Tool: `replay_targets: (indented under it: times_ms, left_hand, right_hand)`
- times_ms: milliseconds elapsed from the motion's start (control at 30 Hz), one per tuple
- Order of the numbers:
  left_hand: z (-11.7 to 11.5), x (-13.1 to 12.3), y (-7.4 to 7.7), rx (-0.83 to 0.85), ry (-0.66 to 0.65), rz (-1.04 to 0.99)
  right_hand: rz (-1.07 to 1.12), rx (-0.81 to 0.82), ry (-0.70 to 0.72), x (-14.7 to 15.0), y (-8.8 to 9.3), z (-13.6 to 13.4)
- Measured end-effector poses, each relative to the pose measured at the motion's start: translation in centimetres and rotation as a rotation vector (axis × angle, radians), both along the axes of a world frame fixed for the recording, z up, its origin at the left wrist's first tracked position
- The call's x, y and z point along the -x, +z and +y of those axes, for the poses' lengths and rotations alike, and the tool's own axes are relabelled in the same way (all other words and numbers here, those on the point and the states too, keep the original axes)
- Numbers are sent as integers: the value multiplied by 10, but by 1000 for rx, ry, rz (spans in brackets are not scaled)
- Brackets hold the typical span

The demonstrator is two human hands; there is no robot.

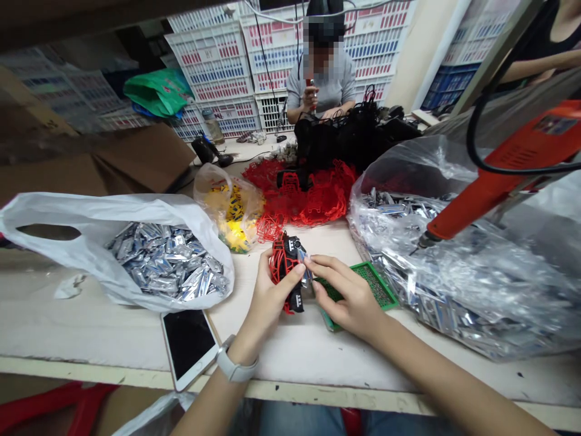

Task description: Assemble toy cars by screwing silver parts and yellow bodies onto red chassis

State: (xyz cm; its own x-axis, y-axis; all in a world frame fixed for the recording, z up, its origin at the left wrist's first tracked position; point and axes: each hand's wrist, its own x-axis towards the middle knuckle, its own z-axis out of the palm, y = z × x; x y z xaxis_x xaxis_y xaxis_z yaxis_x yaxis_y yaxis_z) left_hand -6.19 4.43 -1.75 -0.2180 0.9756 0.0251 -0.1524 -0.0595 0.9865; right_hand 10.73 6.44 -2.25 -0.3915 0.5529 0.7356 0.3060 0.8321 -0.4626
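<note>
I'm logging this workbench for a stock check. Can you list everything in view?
red-and-black part: one, red and black, held over the table
green board: one, green, table centre
white bag: one, white, left, holds silver pieces
clear bag: one, clear, right, holds silver pieces
small bag: one, clear, centre, holds yellow parts
red frames: pile, red, centre back
black parts: pile, black, behind them
phone: one, white, front edge
power tool: one, orange, upper right
crates: many, white, stacked behind
co-worker: one, grey top, opposite
watch: one, pale, left wrist
left hand: one, grips the part
right hand: one, fingers touch the part
</note>
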Motion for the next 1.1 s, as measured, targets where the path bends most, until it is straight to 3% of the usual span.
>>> replay_targets:
  times_ms: [300, 567, 800, 1100]
  left_hand:
    - [2, -4, -4, -20, 51, 70]
    - [3, -4, -9, 31, 41, 37]
    - [0, -4, -9, 99, -7, -172]
    - [4, -6, -5, 76, 51, -142]
  right_hand:
    - [192, 307, -39, 16, -6, -6]
    - [321, 550, 20, 13, -3, -6]
    - [409, 705, 10, 11, -1, -2]
    - [545, 828, 25, 9, -2, 3]
